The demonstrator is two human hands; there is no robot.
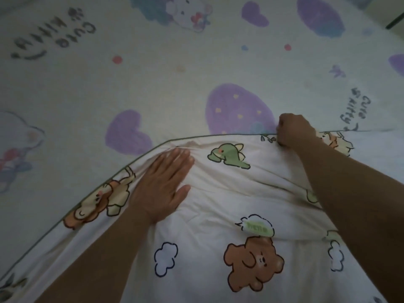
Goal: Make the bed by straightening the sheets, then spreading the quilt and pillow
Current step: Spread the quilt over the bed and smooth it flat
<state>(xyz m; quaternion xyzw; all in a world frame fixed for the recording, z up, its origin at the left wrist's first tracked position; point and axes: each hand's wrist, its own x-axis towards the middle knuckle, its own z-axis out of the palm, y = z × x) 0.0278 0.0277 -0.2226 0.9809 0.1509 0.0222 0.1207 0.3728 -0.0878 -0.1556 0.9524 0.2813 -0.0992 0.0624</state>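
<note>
A cream quilt (pixel 218 204) printed with brown bears, green dinosaurs and clouds covers the near half of the view, its green-piped top edge curving across the middle. Under it lies the pale sheet (pixel 153 79) with purple hearts and "Cute Kitty" lettering. My left hand (pixel 162 184) lies flat, fingers straight, pressing on the quilt near its rounded left corner. Further right, my right hand (pixel 293 132) grips the quilt's top edge in a fist. Small folds run through the quilt between the two hands. No pillow is in view.
The sheet stretches flat to the far side and to the left. A dark strip (pixel 394 21) shows beyond the bed at the top right corner.
</note>
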